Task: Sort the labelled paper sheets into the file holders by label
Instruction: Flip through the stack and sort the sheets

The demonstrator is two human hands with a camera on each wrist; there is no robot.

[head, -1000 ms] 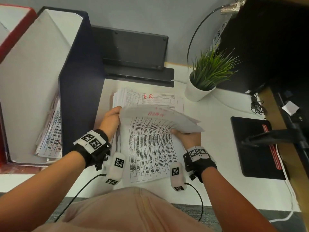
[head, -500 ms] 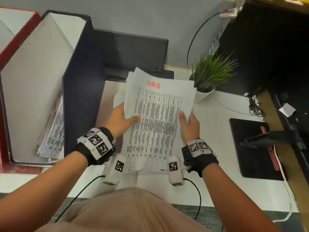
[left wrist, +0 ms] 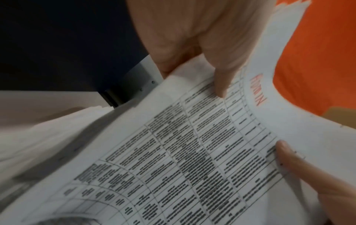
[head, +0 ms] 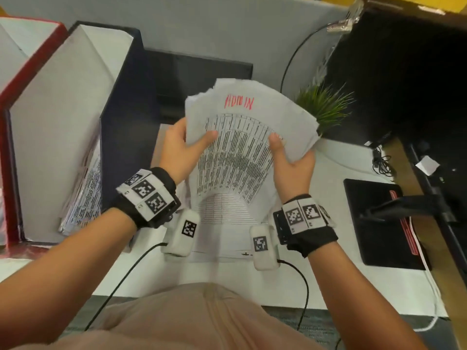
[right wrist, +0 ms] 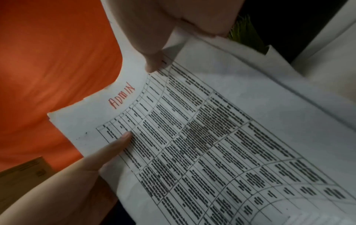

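Both hands hold a bundle of sheets (head: 249, 137) raised above the desk (head: 326, 168), the top page marked "ADMIN" in red. The left hand (head: 180, 150) pinches the left edge, thumb pressed flat on the printed table, the other fingers hidden behind the paper. The right hand (head: 290, 160) grips the right edge the same way, thumb on top. How many sheets are in the bundle is hard to tell. More papers (head: 222, 213) lie flat beneath. A dark file holder (head: 118, 102) stands just left, already holding pages; a red one (head: 15, 79) beside it is cut off.
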